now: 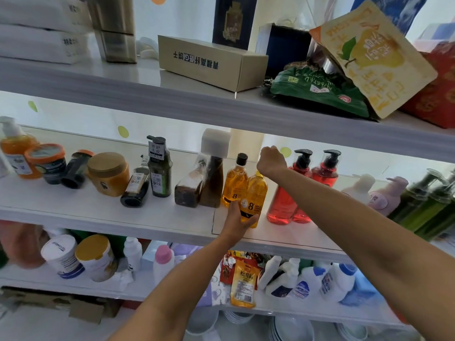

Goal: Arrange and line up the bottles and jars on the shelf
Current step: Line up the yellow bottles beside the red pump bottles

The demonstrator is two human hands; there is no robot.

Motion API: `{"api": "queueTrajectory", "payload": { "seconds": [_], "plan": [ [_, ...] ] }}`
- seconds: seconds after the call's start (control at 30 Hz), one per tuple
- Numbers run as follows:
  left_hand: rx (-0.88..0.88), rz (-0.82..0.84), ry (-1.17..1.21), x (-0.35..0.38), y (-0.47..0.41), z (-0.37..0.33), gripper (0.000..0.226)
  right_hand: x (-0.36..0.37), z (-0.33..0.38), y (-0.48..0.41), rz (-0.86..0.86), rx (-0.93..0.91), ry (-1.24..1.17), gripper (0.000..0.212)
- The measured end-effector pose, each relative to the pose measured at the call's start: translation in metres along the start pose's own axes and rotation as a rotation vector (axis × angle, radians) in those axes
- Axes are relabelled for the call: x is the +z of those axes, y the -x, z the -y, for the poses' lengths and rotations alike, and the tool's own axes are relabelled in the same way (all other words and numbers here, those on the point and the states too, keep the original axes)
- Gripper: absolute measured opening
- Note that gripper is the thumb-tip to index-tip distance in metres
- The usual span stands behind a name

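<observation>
On the middle shelf [105, 212] stand two amber bottles side by side. My left hand [240, 219] grips the base of the nearer amber bottle [257, 193]. My right hand [270, 161] is closed over that bottle's top, hiding its cap. The second amber bottle [235, 183], black-capped, stands just behind and to the left. Two red pump bottles [285, 205] stand to the right, partly behind my right forearm. To the left are two brown bottles [199, 185] with a white cap, a dark green pump bottle [159, 173] and a small dark bottle [136, 188] lying tilted.
Farther left sit a gold-lidded jar [108, 173], a toppled dark jar [75, 173], an orange-lidded tub [46, 161] and an orange pump bottle [14, 148]. Pink and green bottles [418, 205] crowd the right end. The upper shelf holds a cardboard box [209, 62] and snack bags; the lower shelf holds cans and white bottles.
</observation>
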State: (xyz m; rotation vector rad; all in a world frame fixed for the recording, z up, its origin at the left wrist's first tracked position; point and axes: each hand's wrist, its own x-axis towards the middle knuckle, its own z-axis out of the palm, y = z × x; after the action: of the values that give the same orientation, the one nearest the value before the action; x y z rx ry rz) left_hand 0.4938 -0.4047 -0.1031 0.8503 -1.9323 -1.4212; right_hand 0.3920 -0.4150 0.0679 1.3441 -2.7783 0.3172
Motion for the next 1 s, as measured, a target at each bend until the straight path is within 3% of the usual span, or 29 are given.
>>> {"api": "queueTrajectory", "payload": {
  "seconds": [0.2,0.53,0.67,0.83,1.0],
  "plan": [
    [-0.046,-0.022,-0.030,0.012,-0.006,-0.001,0.064,-0.005,-0.006,0.000,0.029,-0.010,0.003,0.028],
    [-0.092,0.055,-0.386,0.014,-0.018,-0.005,0.057,-0.010,-0.010,0.004,-0.005,-0.058,0.088,0.022],
    [-0.075,-0.035,-0.420,0.012,-0.016,-0.002,0.047,-0.016,-0.017,0.002,0.014,-0.073,0.109,0.012],
    [-0.079,-0.170,-0.456,0.002,-0.018,-0.003,0.032,-0.021,-0.011,0.000,0.057,-0.102,0.154,0.020],
    [-0.131,-0.262,-0.461,-0.007,-0.016,0.000,0.037,-0.025,-0.009,0.000,0.129,-0.148,0.207,0.027]
  ]
}}
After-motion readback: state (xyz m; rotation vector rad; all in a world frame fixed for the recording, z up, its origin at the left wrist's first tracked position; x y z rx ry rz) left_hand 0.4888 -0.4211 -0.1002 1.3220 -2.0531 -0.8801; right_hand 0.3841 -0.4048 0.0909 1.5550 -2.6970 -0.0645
